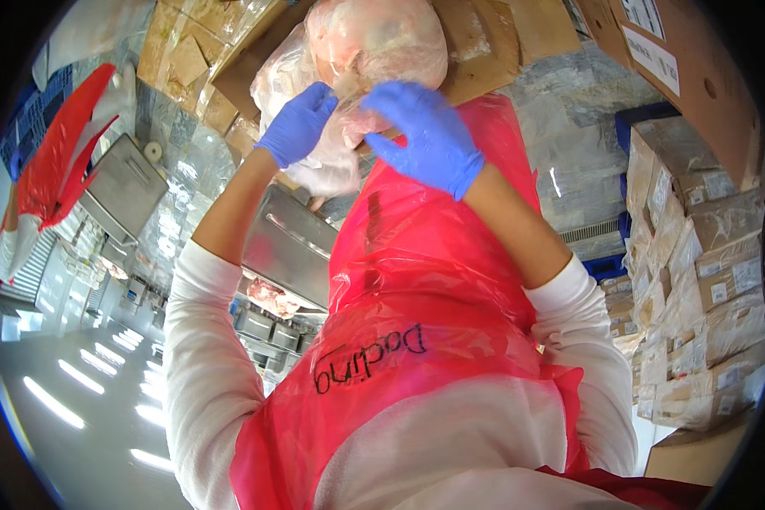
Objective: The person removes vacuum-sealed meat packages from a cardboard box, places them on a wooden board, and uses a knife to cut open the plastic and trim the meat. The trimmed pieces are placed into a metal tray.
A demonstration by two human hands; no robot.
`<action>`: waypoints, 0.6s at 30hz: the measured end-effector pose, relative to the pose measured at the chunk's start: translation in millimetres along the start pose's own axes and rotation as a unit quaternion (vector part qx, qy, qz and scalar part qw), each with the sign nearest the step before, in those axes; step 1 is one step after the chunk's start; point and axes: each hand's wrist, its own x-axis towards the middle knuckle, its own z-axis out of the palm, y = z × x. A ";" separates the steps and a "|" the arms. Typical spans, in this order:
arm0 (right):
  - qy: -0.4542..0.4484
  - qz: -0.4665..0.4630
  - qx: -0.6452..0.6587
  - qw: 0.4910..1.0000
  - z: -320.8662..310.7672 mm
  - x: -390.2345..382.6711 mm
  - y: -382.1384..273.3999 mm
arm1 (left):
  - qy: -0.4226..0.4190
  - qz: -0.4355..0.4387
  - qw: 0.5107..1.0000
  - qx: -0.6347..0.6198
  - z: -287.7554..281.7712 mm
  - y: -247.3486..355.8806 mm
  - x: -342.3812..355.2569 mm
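A big, pale pink piece of raw meat (378,38) in clear plastic sits in an open cardboard box (482,53) at the top of the view. Loose plastic wrap (282,70) bunches on its left side and hangs over the box's near edge. My left hand (300,127), in a blue glove, has its fingers closed on this wrap. Just right of it my right hand (425,136), gloved alike, is slightly blurred by motion; its thumb and fingers are apart at the near side of the meat, with nothing seen in them.
Wrapped stacks of cartons (697,297) stand on the right, below a large brown box (697,76). A steel table (289,242) lies to my left, with raw meat (272,297) near it. Another person in a red apron (59,153) stands at far left beside a steel bin (126,189).
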 end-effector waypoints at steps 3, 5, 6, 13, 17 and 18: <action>0.011 -0.104 -0.058 0.993 32.2 31.6 36.9 | 0.030 0.012 0.999 0.019 13.6 -8.4 -8.3; -0.052 -0.160 -0.059 0.984 68.5 52.0 61.1 | 0.028 0.000 1.000 0.013 25.3 -10.4 -13.2; -0.104 -0.151 -0.054 0.982 86.5 57.6 73.6 | 0.025 -0.001 1.000 -0.009 33.1 -10.7 -14.7; -0.226 -0.045 -0.086 0.969 123.7 39.6 63.0 | 0.056 -0.018 0.978 -0.200 66.8 -4.9 -39.8; -0.161 0.010 -0.037 0.986 102.1 20.9 57.3 | 0.050 -0.007 0.976 -0.211 63.9 23.2 -49.5; -0.152 0.049 -0.013 0.987 97.2 16.9 52.2 | 0.048 -0.004 0.976 -0.214 63.0 27.2 -52.0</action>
